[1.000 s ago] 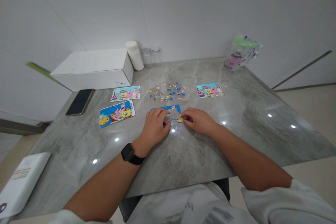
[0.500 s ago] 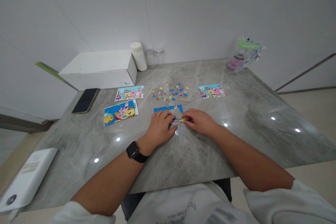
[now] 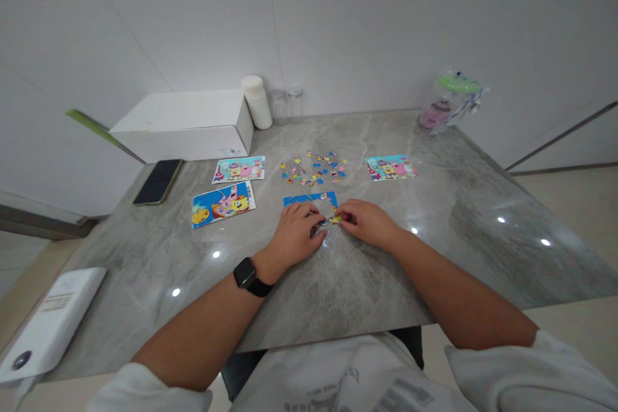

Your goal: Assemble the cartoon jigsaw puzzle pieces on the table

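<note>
A partly assembled blue puzzle (image 3: 316, 197) lies flat on the grey marbled table (image 3: 338, 296), near its middle. My left hand (image 3: 295, 232) rests over the puzzle's left part and hides it, its thumb and fingers apart. At the puzzle's right lower side, my right hand (image 3: 365, 221) pinches a small yellow puzzle piece (image 3: 335, 219). Many loose puzzle pieces (image 3: 316, 167) are scattered just beyond the puzzle. Two picture cards, one light blue (image 3: 239, 169) and one dark blue (image 3: 223, 205), lie to the left. Another picture card (image 3: 391, 167) is on the right.
A phone (image 3: 158, 182) and a white box (image 3: 183, 125) are at the left. Beside the box stand a white bottle (image 3: 257, 103) and two clear glasses (image 3: 294, 106). A plastic-wrapped cup (image 3: 441, 106) stands back right; a white device (image 3: 53, 322) lies front left.
The view has shifted very slightly. Both hands stay nearly in place at the puzzle, with only small finger movement.
</note>
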Action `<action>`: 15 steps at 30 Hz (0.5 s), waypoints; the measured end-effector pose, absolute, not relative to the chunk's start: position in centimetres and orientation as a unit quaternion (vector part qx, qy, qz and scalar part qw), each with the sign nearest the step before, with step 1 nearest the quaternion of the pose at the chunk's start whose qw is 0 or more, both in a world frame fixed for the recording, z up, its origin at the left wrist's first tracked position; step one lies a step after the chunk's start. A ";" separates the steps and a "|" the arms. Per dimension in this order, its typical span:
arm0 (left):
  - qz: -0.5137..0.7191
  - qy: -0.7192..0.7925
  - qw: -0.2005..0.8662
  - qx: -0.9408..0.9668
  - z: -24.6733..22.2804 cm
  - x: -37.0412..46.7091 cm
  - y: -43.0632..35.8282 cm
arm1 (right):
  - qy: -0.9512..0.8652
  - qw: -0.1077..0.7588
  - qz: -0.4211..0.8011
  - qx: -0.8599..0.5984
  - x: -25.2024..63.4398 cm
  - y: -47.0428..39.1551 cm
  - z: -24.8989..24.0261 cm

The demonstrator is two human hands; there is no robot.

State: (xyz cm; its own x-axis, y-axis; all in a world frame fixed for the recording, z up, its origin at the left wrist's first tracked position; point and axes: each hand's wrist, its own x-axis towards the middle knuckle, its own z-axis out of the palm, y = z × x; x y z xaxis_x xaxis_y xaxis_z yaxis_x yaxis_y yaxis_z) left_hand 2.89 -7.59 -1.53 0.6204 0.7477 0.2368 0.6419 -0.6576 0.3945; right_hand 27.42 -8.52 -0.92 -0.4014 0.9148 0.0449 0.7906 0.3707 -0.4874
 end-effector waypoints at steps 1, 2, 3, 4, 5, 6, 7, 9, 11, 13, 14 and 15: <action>0.193 0.390 0.138 0.890 -1.5 2.9 -7.6 | -0.812 0.154 0.199 -0.526 27.4 -8.5 -0.9; 0.193 0.390 0.139 0.890 -1.5 2.9 -7.6 | -0.812 0.152 0.199 -0.527 27.4 -8.5 -0.9; 0.194 0.390 0.140 0.889 -1.5 2.9 -7.6 | -0.812 0.151 0.198 -0.528 27.4 -8.5 -0.9; 0.195 0.389 0.142 0.889 -1.5 2.9 -7.6 | -0.812 0.151 0.198 -0.527 27.4 -8.5 -0.9; 0.197 0.389 0.144 0.888 -1.6 2.9 -7.5 | -0.813 0.152 0.198 -0.527 27.4 -8.5 -0.9; 0.199 0.390 0.145 0.887 -1.6 2.9 -7.5 | -0.813 0.153 0.198 -0.526 27.4 -8.5 -0.9; 0.200 0.391 0.147 0.886 -1.6 2.9 -7.5 | -0.813 0.154 0.198 -0.525 27.4 -8.5 -0.9; 0.203 0.395 0.148 0.884 -1.7 3.0 -7.5 | -0.813 0.154 0.198 -0.525 27.4 -8.5 -0.9; 0.205 0.402 0.146 0.880 -1.7 3.1 -7.5 | -0.814 0.152 0.198 -0.525 27.4 -8.5 -0.8; 0.205 0.410 0.141 0.878 -1.6 3.3 -7.5 | -0.814 0.150 0.197 -0.526 27.4 -8.5 -0.7; 0.203 0.413 0.139 0.877 -1.6 3.4 -7.5 | -0.813 0.150 0.197 -0.527 27.3 -8.5 -0.7; 0.202 0.416 0.137 0.876 -1.6 3.5 -7.5 | -0.812 0.150 0.198 -0.528 27.3 -8.5 -0.6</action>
State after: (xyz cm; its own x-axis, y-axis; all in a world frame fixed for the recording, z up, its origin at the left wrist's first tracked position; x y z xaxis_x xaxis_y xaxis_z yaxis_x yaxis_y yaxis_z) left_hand 3.48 -7.48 -1.56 0.5731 0.7836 0.2397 0.6732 -0.6170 0.4075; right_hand 27.32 -8.55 -0.62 -0.3980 0.9167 0.0348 0.7973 0.3644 -0.4811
